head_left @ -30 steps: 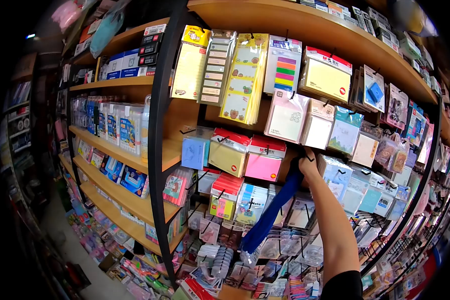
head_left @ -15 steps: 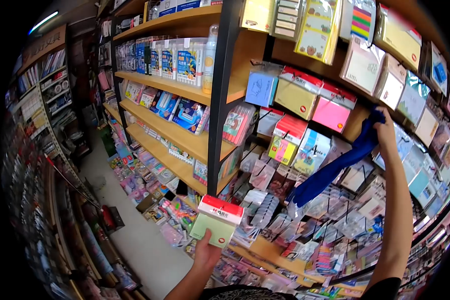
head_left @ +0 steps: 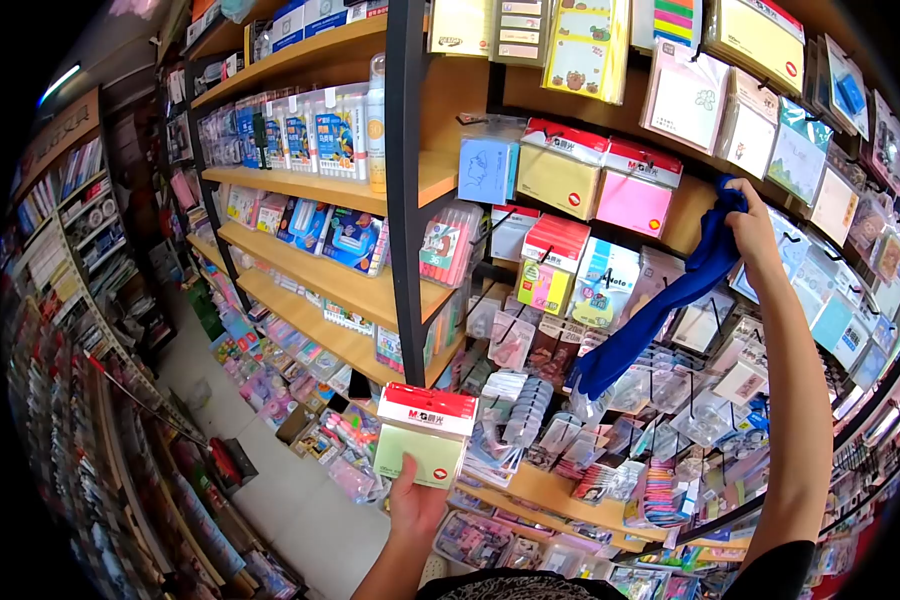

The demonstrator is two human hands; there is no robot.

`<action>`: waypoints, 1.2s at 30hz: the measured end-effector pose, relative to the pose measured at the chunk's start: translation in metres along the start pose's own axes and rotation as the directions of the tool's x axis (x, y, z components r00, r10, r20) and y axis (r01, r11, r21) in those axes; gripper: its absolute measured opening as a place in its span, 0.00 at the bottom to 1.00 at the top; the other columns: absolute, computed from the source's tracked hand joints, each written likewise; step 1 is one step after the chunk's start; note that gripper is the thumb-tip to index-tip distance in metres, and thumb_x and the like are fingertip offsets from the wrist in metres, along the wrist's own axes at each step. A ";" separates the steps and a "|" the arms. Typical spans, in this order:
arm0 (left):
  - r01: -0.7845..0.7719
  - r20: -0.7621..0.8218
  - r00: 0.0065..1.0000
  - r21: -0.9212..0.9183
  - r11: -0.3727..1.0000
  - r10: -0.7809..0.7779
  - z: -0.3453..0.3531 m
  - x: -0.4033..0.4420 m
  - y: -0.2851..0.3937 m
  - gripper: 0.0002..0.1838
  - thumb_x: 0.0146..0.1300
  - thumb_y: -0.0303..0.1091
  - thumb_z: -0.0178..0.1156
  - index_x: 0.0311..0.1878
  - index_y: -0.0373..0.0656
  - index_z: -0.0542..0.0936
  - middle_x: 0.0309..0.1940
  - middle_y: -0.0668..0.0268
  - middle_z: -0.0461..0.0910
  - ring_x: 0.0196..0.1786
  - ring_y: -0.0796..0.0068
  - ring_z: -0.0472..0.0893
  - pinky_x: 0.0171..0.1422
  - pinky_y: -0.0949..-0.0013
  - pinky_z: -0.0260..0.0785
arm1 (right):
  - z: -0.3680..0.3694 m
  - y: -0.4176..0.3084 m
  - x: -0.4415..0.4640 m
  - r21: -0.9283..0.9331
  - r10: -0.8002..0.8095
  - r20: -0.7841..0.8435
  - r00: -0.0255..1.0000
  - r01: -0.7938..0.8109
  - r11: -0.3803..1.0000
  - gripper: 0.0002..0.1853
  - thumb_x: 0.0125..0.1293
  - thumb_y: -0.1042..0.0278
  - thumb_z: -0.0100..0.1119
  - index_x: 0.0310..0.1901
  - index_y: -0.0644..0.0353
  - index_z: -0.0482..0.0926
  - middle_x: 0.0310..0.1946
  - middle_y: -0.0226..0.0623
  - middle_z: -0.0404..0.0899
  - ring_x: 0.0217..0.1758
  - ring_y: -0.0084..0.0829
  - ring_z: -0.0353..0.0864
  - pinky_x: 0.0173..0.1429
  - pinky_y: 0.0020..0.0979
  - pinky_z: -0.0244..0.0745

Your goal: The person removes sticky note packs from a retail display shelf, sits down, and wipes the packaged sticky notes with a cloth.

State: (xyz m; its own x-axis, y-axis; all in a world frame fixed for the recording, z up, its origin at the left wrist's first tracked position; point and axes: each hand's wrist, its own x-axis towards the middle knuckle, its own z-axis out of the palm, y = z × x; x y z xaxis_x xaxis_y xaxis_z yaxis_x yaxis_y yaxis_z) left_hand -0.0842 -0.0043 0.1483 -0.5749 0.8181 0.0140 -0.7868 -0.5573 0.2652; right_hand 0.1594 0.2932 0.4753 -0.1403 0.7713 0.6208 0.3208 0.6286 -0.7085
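Observation:
My left hand grips a pack of light green sticky notes with a red and white header, held low in front of the shelf post. The thumb lies on the front of the pack; the other fingers are hidden behind it. Raised at the display, my right hand is closed around one end of a blue cloth, which stretches down to the left across the hanging goods. Close to that hand hang a pink sticky note pack and a yellow one.
A black shelf post separates the hook display from wooden shelves with boxed stationery. Metal hooks stick out among the packs. Goods lie along the lower ledge and floor beside the aisle. Another shelf unit stands far left.
The view has shifted, so the shelves and display appear further left and slightly higher. Both hands keep their hold on the sticky note pack and the blue cloth.

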 end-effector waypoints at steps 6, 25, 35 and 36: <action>0.035 0.026 0.999 0.071 0.997 -0.037 -0.018 0.000 -0.005 0.26 0.64 0.39 0.50 0.63 0.43 0.59 0.60 0.60 0.64 0.62 0.59 0.64 0.67 0.53 0.54 | -0.002 -0.009 -0.002 -0.123 -0.052 -0.065 0.996 0.044 0.991 0.16 0.44 0.87 0.42 0.35 0.58 0.70 0.26 0.35 0.71 0.29 0.26 0.71 0.33 0.28 0.69; 0.228 -0.195 0.973 0.721 0.654 -0.123 -0.097 -0.019 0.011 0.23 0.67 0.42 0.47 0.60 0.40 0.63 0.56 0.59 0.69 0.57 0.62 0.69 0.60 0.58 0.62 | -0.035 -0.074 -0.017 -0.163 0.099 0.263 0.960 -0.056 0.985 0.14 0.41 0.87 0.40 0.30 0.59 0.69 0.22 0.33 0.70 0.26 0.27 0.72 0.30 0.28 0.68; 0.360 -0.255 0.909 0.084 0.929 -0.329 -0.094 0.008 0.001 0.23 0.65 0.41 0.49 0.60 0.42 0.63 0.55 0.59 0.69 0.56 0.59 0.70 0.59 0.52 0.63 | -0.048 -0.058 -0.119 -0.437 -0.166 0.279 0.946 0.279 0.855 0.18 0.55 0.79 0.53 0.48 0.56 0.70 0.39 0.43 0.67 0.45 0.44 0.68 0.54 0.33 0.62; 0.375 -0.269 0.900 0.071 0.924 -0.344 -0.089 0.008 0.000 0.23 0.65 0.40 0.50 0.60 0.42 0.64 0.54 0.59 0.70 0.56 0.58 0.70 0.58 0.52 0.64 | -0.050 -0.048 -0.127 -0.407 -0.246 0.220 0.944 0.318 0.856 0.18 0.55 0.80 0.53 0.49 0.58 0.69 0.39 0.41 0.67 0.45 0.40 0.68 0.53 0.32 0.62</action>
State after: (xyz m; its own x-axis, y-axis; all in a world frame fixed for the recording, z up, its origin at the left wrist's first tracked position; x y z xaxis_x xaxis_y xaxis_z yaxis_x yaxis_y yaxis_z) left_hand -0.1090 -0.0104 0.0625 -0.3069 0.8896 -0.3382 -0.9269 -0.1987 0.3185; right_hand 0.2091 0.1600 0.4468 -0.4173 0.5955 0.6865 0.6114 0.7428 -0.2727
